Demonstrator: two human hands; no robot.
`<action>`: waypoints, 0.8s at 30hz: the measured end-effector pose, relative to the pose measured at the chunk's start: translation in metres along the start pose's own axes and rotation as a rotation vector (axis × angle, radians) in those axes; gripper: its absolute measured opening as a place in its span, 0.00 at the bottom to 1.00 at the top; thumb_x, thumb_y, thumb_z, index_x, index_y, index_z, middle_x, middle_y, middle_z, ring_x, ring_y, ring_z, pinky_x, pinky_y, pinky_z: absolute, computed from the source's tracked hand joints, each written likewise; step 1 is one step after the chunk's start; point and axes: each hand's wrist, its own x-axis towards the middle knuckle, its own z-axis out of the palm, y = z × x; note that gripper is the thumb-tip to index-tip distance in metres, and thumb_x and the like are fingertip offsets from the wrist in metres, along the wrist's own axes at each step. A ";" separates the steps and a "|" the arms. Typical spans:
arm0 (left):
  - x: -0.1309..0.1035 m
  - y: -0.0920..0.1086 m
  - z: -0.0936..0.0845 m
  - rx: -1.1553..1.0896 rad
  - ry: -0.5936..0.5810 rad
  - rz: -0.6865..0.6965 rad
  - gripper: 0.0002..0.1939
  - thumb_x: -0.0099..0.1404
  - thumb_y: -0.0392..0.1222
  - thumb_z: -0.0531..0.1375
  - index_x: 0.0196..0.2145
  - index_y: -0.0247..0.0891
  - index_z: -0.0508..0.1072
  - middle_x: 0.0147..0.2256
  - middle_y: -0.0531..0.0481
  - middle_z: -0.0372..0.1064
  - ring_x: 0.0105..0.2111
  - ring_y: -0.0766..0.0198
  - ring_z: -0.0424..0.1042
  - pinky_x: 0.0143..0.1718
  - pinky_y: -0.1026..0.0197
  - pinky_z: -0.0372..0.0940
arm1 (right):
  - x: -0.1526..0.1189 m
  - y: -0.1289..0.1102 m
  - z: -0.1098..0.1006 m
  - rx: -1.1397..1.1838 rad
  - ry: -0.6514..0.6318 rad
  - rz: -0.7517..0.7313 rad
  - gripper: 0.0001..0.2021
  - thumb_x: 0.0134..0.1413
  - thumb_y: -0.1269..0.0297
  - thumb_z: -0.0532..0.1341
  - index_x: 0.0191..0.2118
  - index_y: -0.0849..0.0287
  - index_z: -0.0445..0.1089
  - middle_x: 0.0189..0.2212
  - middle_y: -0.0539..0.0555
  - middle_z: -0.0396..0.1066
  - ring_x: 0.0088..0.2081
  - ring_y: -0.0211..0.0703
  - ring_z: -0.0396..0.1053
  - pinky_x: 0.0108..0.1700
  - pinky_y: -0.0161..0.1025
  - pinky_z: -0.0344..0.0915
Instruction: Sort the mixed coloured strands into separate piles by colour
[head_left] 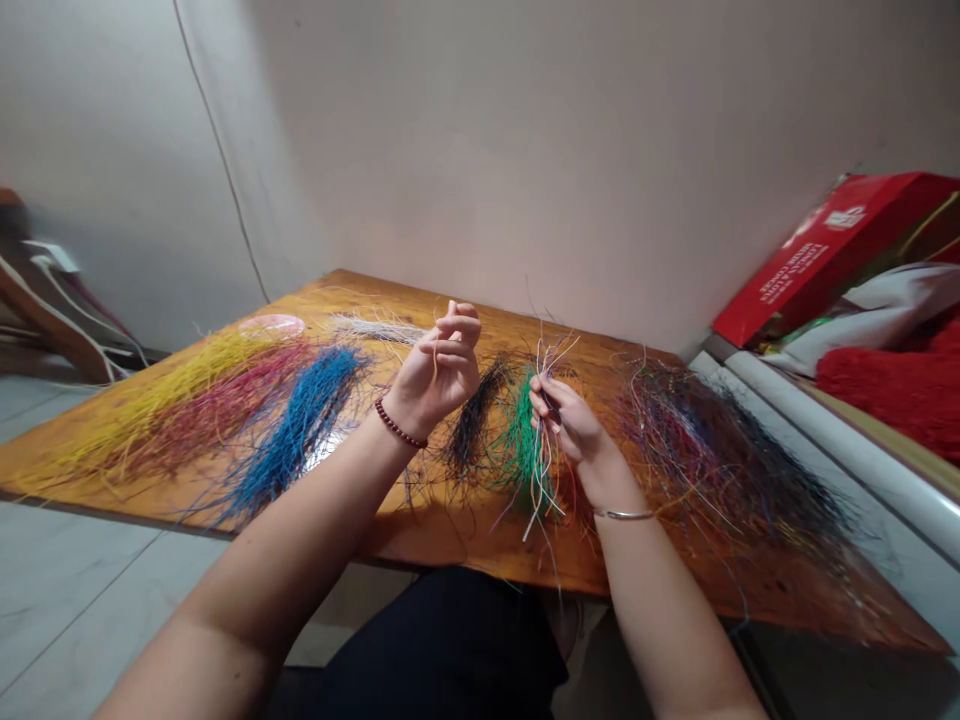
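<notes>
My right hand (574, 420) pinches a small mixed bundle of wires (537, 480) between thumb and fingers. White, orange and dark strands fan out above the grip and hang below it. To its left, my left hand (439, 375) is raised above the table with its fingers curled. A thin orange wire (436, 362) runs from those fingers down across the palm. Beneath and between the hands lie a green wire pile (525, 440) and a black wire pile (478, 415), partly hidden by the hands.
On the wooden table (420, 530) lie yellow (161, 395), pink (225, 410), blue (300, 430) and white (375, 327) wire piles. A tangled mixed heap (697, 440) spreads at the right. Beyond it stands a red box (817, 255). A wall rises behind the table.
</notes>
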 end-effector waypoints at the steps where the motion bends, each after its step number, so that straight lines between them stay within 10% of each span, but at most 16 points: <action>1: 0.000 0.000 0.001 -0.021 0.003 -0.021 0.07 0.73 0.40 0.52 0.40 0.39 0.70 0.23 0.57 0.64 0.16 0.80 0.58 0.19 0.77 0.56 | 0.000 0.000 0.000 -0.001 -0.005 -0.001 0.15 0.57 0.51 0.61 0.33 0.57 0.63 0.18 0.42 0.58 0.15 0.29 0.49 0.21 0.30 0.59; 12: 0.023 -0.047 -0.007 0.654 0.198 -0.060 0.09 0.69 0.43 0.58 0.35 0.35 0.63 0.28 0.51 0.69 0.20 0.75 0.67 0.22 0.72 0.59 | 0.000 0.003 0.002 0.016 -0.137 0.091 0.18 0.59 0.50 0.59 0.28 0.58 0.57 0.25 0.46 0.62 0.16 0.27 0.52 0.16 0.26 0.53; 24: 0.028 -0.054 -0.015 0.785 0.190 0.035 0.07 0.69 0.40 0.57 0.36 0.35 0.64 0.30 0.47 0.73 0.22 0.71 0.71 0.21 0.72 0.60 | -0.004 0.002 0.000 -0.065 -0.256 0.091 0.16 0.60 0.51 0.60 0.30 0.60 0.67 0.38 0.56 0.77 0.18 0.27 0.62 0.19 0.27 0.62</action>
